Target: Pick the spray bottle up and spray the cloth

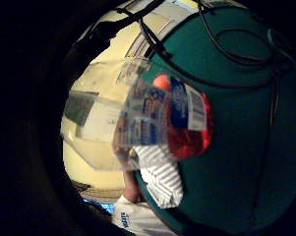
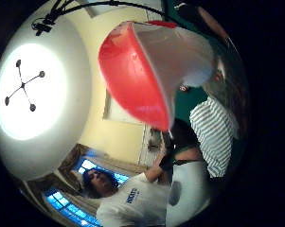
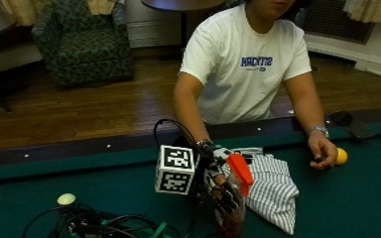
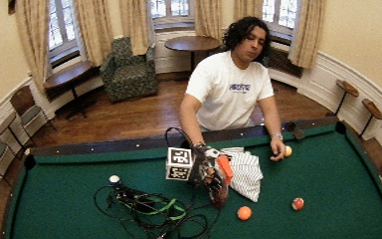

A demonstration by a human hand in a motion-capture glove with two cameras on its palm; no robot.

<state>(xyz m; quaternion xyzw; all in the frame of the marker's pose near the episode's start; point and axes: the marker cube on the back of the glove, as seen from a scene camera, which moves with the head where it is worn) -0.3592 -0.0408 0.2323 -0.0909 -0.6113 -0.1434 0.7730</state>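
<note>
Person (image 3: 246,64), upper centre of outside view: white short-sleeved T-shirt, blue chest lettering. Right hand (image 3: 222,191), lower centre: black glove with white plastic parts. Bare hand (image 3: 322,151), right: silver wristwatch (image 3: 319,130).

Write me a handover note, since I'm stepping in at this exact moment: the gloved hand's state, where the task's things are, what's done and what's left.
Gloved right hand: its grip is closed round the spray bottle, held over the green table, orange trigger head uppermost.
Bare hand: rests on the felt, touching a yellow ball.
Striped cloth: lies crumpled on the felt right beside the bottle, on the person's bare-hand side.
Done: bottle picked up.
Left: spray the cloth; no spray visible, and I cannot tell whether a finger is on the trigger.
</note>
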